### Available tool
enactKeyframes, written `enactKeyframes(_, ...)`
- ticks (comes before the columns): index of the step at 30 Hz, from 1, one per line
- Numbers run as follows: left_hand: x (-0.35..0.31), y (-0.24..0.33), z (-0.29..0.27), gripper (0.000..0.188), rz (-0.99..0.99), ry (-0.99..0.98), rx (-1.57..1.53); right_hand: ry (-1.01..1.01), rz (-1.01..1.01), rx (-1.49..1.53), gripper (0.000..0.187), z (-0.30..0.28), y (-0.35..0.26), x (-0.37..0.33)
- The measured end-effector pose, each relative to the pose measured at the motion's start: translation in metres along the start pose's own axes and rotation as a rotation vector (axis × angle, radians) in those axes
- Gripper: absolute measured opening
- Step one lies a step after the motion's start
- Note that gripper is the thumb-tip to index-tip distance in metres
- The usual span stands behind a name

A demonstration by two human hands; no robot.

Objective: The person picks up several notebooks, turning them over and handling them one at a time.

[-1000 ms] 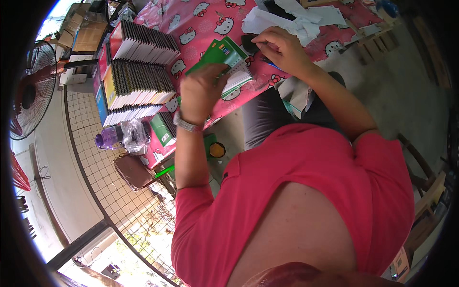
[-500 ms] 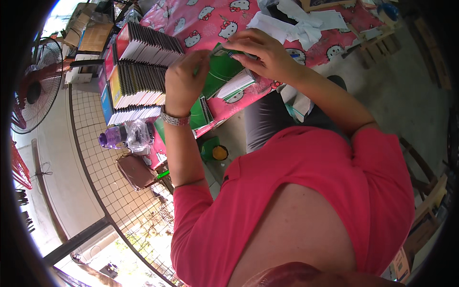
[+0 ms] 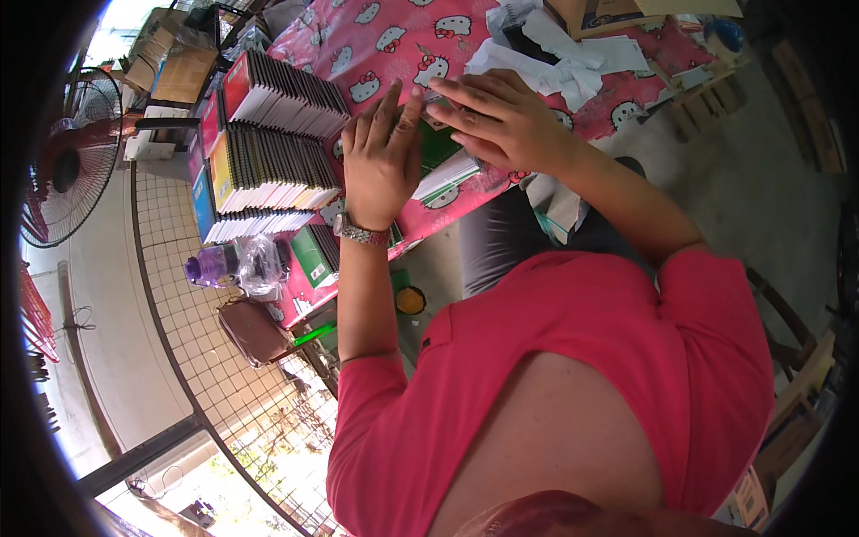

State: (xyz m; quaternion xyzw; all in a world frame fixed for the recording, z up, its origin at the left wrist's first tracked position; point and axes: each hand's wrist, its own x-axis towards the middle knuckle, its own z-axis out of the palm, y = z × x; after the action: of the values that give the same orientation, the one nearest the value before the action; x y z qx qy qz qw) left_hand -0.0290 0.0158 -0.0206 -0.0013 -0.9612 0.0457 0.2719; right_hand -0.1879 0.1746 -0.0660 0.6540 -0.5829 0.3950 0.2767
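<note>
Green-covered notebooks [image 3: 450,179] lie in a small stack on the pink table, white page edges toward me, with most of the top cover hidden under my hands. My left hand [image 3: 383,166] is over the left side of this stack, its fingers stretched out. Over the far right part of the stack is my right hand [image 3: 510,123], palm down with its fingers apart. Neither hand visibly holds anything; whether the fingertips touch the cover I cannot tell. More green notebooks [image 3: 313,256] rest by my left forearm.
Tall rows of spiral notebooks [image 3: 277,166] stand at the left. Beside them are a purple bottle [image 3: 212,267], a clear plastic bag [image 3: 259,267] and a brown pouch [image 3: 253,331]. Crumpled white paper [image 3: 573,67] lies at the back right. A fan [image 3: 67,166] stands far left.
Both hands were pinching at the far edge of the green notebook. Now their fingers have opened and spread over it. My left hand has shifted right, uncovering the green notebooks beside my forearm.
</note>
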Motion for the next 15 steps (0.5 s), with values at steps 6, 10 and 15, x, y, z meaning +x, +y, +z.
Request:
enactKeyframes(6,0.0,-0.006,-0.014,0.065,0.099,-0.079,-0.085,0.081,0.145,0.26,0.042,0.0,0.012,0.003)
enactKeyframes(10,-0.003,-0.01,-0.018,0.067,0.139,-0.125,-0.114,0.001,0.007,0.066,0.041,-0.002,0.015,0.008)
enactKeyframes(15,-0.001,-0.01,-0.022,0.068,0.151,-0.153,-0.156,0.002,-0.063,-0.117,0.044,0.003,0.016,0.004)
